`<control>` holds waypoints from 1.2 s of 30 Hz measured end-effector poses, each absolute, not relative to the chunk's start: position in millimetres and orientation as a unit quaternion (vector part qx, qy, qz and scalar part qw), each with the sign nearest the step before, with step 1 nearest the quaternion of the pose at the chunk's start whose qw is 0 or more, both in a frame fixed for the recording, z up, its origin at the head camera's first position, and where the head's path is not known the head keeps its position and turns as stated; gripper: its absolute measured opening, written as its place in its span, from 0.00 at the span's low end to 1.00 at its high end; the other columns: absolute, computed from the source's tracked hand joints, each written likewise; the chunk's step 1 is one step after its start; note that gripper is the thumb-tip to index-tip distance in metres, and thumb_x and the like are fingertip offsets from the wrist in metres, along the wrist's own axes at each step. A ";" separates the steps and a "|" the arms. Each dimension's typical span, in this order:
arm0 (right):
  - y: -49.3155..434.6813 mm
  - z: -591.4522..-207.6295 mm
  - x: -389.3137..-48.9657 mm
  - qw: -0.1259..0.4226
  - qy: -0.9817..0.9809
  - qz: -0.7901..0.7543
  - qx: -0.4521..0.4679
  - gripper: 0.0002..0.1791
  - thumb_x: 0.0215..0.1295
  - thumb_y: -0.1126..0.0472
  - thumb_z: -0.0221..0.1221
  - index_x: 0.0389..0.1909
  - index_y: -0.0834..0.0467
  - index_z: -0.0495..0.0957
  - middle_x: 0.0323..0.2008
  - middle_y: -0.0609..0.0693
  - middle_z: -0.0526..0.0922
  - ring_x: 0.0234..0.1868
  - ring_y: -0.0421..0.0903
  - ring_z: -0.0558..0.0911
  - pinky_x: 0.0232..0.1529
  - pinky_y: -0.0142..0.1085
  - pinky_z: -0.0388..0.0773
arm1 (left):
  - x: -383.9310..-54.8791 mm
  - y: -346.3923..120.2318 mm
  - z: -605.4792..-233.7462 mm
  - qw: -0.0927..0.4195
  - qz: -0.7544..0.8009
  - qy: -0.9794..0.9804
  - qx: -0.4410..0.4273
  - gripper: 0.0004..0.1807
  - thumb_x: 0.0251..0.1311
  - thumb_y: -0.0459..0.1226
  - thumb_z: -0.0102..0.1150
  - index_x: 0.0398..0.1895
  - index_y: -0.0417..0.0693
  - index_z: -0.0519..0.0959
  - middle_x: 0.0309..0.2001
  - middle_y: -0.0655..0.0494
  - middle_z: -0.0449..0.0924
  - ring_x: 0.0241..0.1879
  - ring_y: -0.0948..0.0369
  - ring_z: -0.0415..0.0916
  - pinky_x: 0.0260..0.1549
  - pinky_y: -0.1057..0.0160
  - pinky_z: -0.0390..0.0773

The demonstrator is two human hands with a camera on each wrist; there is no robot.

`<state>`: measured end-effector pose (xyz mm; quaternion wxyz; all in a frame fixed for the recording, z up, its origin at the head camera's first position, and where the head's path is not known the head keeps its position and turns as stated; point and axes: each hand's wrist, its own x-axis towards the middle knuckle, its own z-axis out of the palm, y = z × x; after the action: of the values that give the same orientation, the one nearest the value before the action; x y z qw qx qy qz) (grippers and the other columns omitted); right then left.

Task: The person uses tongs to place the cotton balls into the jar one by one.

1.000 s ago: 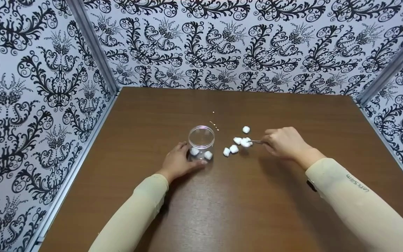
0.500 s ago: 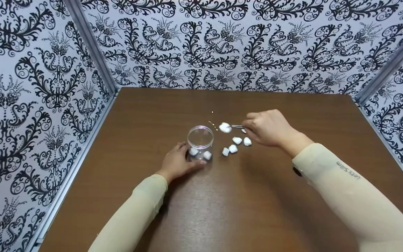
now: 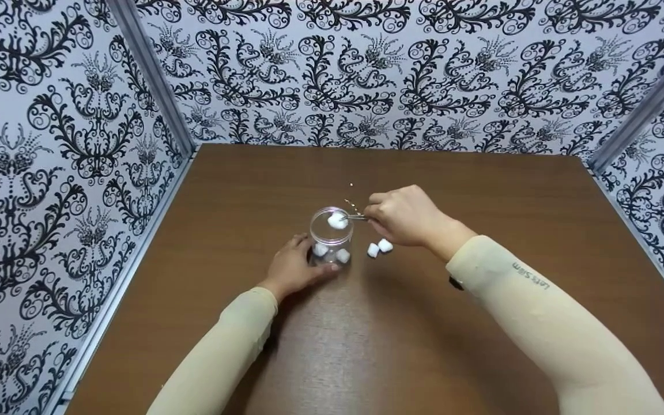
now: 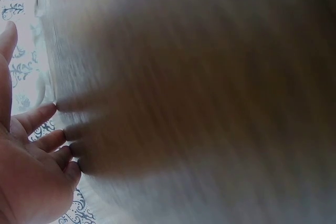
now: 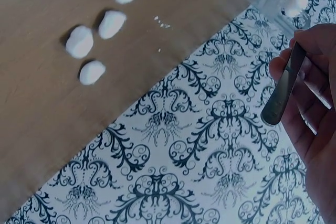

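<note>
Scroll-patterned walls (image 3: 366, 80), brown table (image 3: 320, 346)

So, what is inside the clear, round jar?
Two white, fluffy cotton balls sit low inside the jar. A third, in silver metal tweezers, shows at its mouth; I cannot tell whether above or inside. The left hand covers part of the jar's lower edge, hiding anything behind.

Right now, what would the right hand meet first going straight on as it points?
Probably the clear, round, plastic-looking jar, at its rim; depth is unclear, so the right hand might pass above.
</note>
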<state>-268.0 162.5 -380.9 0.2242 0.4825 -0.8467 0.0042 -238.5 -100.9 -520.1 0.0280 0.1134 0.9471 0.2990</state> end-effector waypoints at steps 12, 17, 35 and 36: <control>159.8 -389.4 -266.8 0.218 -0.848 0.007 0.484 0.05 0.60 0.61 0.62 0.29 0.53 0.85 0.23 0.45 0.75 0.16 0.45 0.72 0.14 0.43 0.69 | -239.1 -100.0 -518.7 0.009 0.300 0.946 0.121 0.49 0.49 0.65 0.69 0.70 0.47 0.71 0.70 0.43 0.66 0.70 0.43 0.59 0.66 0.45 0.61; 160.7 -390.6 -267.2 0.211 -0.849 0.007 0.485 0.05 0.59 0.61 0.62 0.30 0.52 0.86 0.23 0.45 0.75 0.15 0.46 0.72 0.14 0.43 0.68 | -239.1 -100.4 -519.6 0.006 0.300 0.946 0.124 0.49 0.48 0.65 0.69 0.71 0.48 0.70 0.70 0.44 0.66 0.70 0.44 0.60 0.66 0.46 0.61; 226.4 -398.7 -270.0 0.212 -0.875 0.011 0.434 0.04 0.59 0.59 0.63 0.28 0.53 0.84 0.23 0.46 0.74 0.14 0.46 0.69 0.13 0.43 0.67 | -239.6 -100.9 -521.4 0.011 0.283 0.952 0.117 0.49 0.48 0.67 0.67 0.69 0.46 0.72 0.71 0.44 0.65 0.72 0.46 0.57 0.67 0.47 0.59; 232.2 -402.0 -270.3 0.209 -0.880 0.011 0.428 0.04 0.59 0.59 0.64 0.29 0.53 0.85 0.23 0.46 0.73 0.14 0.46 0.69 0.13 0.43 0.67 | -239.5 -100.9 -521.4 0.013 0.283 0.952 0.117 0.50 0.48 0.67 0.67 0.69 0.46 0.72 0.71 0.44 0.64 0.72 0.47 0.57 0.67 0.47 0.59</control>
<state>-270.3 232.2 -402.0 0.2086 0.4276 -0.8795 0.0106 -239.5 -100.9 -521.4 0.0127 0.1175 0.9517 0.2834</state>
